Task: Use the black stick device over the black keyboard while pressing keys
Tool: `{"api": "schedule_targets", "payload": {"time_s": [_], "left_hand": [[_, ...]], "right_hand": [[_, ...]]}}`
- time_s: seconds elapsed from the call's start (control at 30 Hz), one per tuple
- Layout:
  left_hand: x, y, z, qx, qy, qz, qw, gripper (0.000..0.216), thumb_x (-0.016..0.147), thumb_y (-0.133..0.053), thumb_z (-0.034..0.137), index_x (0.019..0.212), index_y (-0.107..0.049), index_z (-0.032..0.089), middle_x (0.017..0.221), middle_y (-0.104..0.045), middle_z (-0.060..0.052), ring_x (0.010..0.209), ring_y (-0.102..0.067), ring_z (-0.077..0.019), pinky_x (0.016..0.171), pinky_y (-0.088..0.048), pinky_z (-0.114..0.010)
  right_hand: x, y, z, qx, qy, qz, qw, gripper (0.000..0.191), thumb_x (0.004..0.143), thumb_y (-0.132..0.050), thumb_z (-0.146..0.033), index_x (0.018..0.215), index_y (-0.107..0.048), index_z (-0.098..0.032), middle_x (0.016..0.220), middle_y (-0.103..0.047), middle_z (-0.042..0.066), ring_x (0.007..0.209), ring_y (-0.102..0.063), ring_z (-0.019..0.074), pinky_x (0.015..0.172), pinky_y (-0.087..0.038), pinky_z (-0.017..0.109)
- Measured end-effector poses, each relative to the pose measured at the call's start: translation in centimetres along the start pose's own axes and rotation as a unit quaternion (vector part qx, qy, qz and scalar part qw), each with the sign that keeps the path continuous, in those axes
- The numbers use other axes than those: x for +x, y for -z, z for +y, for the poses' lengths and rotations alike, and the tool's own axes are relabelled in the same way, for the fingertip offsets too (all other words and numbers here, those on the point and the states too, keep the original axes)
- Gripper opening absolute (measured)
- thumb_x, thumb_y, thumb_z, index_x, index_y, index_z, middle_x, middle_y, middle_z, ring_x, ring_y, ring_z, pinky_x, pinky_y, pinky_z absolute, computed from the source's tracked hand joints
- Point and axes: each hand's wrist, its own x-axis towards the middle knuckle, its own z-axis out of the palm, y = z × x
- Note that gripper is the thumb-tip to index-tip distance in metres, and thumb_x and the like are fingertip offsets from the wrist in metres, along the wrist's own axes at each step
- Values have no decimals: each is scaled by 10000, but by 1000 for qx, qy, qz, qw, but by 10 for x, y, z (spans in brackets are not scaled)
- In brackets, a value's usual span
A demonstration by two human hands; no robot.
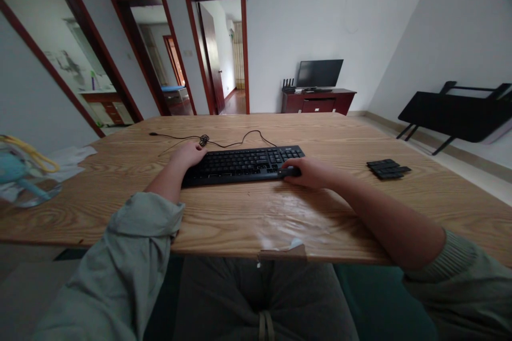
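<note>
A black keyboard (244,164) lies across the middle of a wooden table (256,218). Its black cable (224,144) runs off its back edge toward the far left. My left hand (187,154) grips the keyboard's left end, fingers curled over the far corner. My right hand (308,171) is closed on the keyboard's front right corner, thumb on top. Both forearms rest low over the table, sleeves pushed up.
A few small black flat pieces (388,168) lie on the table to the right. At the far left edge sits a clear bag (22,173) with blue and yellow things. Behind the table are doorways, a TV (319,73) on a cabinet, and a dark folded frame (456,114).
</note>
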Motion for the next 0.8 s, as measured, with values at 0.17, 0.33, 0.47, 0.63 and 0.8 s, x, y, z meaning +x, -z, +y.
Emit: {"api": "schedule_targets", "payload": {"time_s": [0.17,0.33,0.47,0.63,0.8], "left_hand": [[-11,-2,18,-23,-26,4,999,345,821,-499,464,970,-723,249,1013,-745,-75,888,-675,-246,764,-507,-325],[-21,-4,39,-33,-97,22,995,348,844,-467,436,965,-730,244,1032,-743,-69,936,-666,-235,795,-502,-306],[-23,-5,46,-39,-103,31,993,347,849,-465,428,963,-736,243,1037,-740,-75,944,-663,-248,811,-503,-325],[-26,-9,60,-35,-133,32,990,352,859,-453,408,962,-735,224,1024,-739,-96,947,-663,-258,814,-501,-337],[-27,-11,76,-24,-148,10,989,379,857,-466,481,981,-722,230,1049,-734,-99,980,-660,-279,823,-503,-357]], "right_hand": [[-1,8,19,-4,-30,-3,1000,322,746,-665,-341,1052,-710,-253,883,-717,48,721,-622,193,615,-415,266],[-8,18,29,5,-54,-19,998,265,717,-665,-299,962,-713,-211,802,-700,44,671,-597,178,590,-399,259],[-8,23,23,47,-37,7,998,245,728,-637,-306,930,-708,-187,815,-704,56,686,-597,186,619,-411,270],[-1,31,9,166,-35,147,974,200,768,-541,-287,851,-682,-171,746,-669,33,687,-578,181,629,-420,278],[7,36,-2,310,-66,318,893,363,839,-539,-500,756,-652,-165,715,-639,49,707,-579,188,641,-449,291]]}}
